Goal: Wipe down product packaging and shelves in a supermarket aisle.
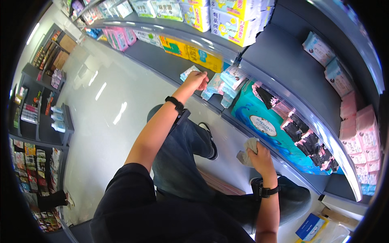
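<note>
My left hand [199,80] is over the front of the bottom shelf, its fingers loosely curled and nothing visible in them. Just behind its wrist lies a small light-blue and white soft pack [190,72]. More packs of this sort [232,77] are piled to the right of the hand, some tilted or on their sides. In my right hand [262,159] is a crumpled greyish cloth [247,153], held above the floor in front of the shelf. A large teal package [247,103] bearing writing lies on the bottom shelf between my hands.
Black and pink packs [299,130] sit on the teal package. A yellow package [191,54] lies along the bottom shelf. The upper shelf's clear front edge [282,83] overhangs it. Pink packs [358,136] stand far right. A blue box [310,227] is at lower right. Another person's leg [51,201] shows at left.
</note>
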